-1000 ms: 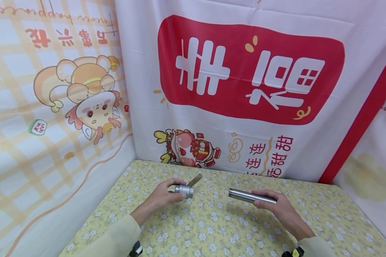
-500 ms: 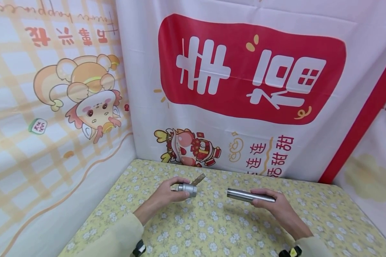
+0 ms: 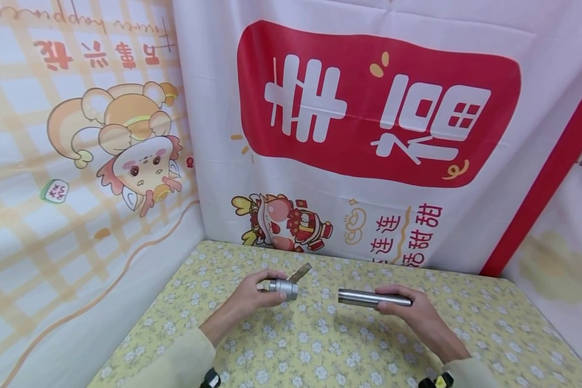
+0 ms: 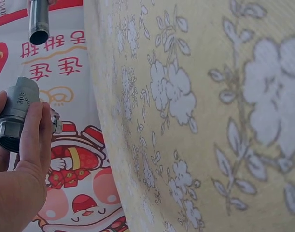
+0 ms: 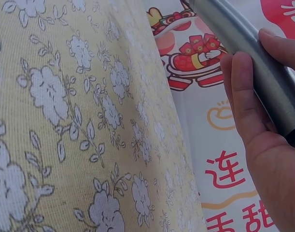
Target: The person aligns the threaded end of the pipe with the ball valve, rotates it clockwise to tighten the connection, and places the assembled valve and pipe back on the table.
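My left hand (image 3: 253,293) grips a grey metal ball valve (image 3: 286,289) between thumb and fingers. The valve's flat lever handle (image 3: 300,272) sticks up and to the right, and a hollow threaded end shows in the left wrist view on the valve body (image 4: 21,104). My right hand (image 3: 417,312) holds a shiny steel pipe (image 3: 368,297) near its right part, thumb on one side and fingers on the other. Its hollow threaded end (image 4: 39,34) faces the valve, with a gap between the two. Both are held above the table.
A yellow floral cloth (image 3: 320,345) covers the table. Printed fabric hangs along the back (image 3: 378,215) and along the left side (image 3: 92,226), close to the table's edges.
The valve has moved slightly right in my left hand. The pipe has shifted a little left and lies more level, so the gap between them is narrower.
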A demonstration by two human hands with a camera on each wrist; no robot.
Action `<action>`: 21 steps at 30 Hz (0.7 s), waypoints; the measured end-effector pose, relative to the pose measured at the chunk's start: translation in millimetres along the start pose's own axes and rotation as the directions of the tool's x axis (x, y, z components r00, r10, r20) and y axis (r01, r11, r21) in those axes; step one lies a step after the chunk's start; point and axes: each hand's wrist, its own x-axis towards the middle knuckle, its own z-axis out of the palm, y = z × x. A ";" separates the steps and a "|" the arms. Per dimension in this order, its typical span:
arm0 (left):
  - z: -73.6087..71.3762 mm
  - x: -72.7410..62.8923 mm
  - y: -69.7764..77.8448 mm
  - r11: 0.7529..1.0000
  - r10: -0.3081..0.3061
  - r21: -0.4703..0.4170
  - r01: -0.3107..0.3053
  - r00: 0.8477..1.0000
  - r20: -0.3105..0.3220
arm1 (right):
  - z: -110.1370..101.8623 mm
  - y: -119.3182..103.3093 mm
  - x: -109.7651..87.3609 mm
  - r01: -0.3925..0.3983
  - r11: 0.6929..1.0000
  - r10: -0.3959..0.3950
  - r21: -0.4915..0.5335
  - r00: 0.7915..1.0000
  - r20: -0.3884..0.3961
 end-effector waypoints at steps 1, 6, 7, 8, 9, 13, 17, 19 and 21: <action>0.0 -0.5 -0.5 1.000 0.002 -0.001 -0.002 1.000 0.002 | 0.4 -0.5 -0.1 -0.001 1.000 0.001 0.003 1.000 0.001; 0.8 -1.7 -2.0 1.000 0.005 -0.021 -0.005 1.000 0.005 | 1.9 -1.8 -1.5 0.028 1.000 -0.028 0.015 0.999 0.027; 0.9 -2.1 -2.3 1.000 0.007 -0.023 -0.007 1.000 0.004 | 2.6 -1.6 -1.5 0.029 0.999 -0.029 0.017 0.999 0.029; 0.9 -2.6 -2.0 1.000 0.007 -0.026 -0.007 1.000 0.002 | 3.2 -1.2 -1.6 0.035 0.999 -0.035 0.019 0.999 0.032; 1.0 -3.2 -1.7 1.000 0.009 -0.026 -0.009 1.000 0.001 | 3.8 -0.7 -1.4 0.036 0.999 -0.036 0.020 0.999 0.030; 1.2 -4.5 -1.2 1.000 0.026 -0.014 -0.026 1.000 0.003 | 5.1 0.5 -1.3 0.035 0.999 -0.035 0.018 0.999 0.024; 3.1 -2.6 -0.2 0.999 0.028 -0.023 -0.028 1.000 0.002 | 6.6 -1.5 -2.4 0.024 1.000 -0.024 0.007 1.000 0.008; 4.0 -1.7 0.7 0.999 0.026 -0.030 -0.026 1.000 -0.001 | 7.7 -3.0 -2.6 0.016 1.000 -0.016 0.002 1.000 -0.001; 4.4 -2.0 1.2 0.999 0.022 -0.038 -0.022 1.000 -0.004 | 9.2 -3.8 -2.5 0.015 1.000 -0.015 0.002 1.000 -0.004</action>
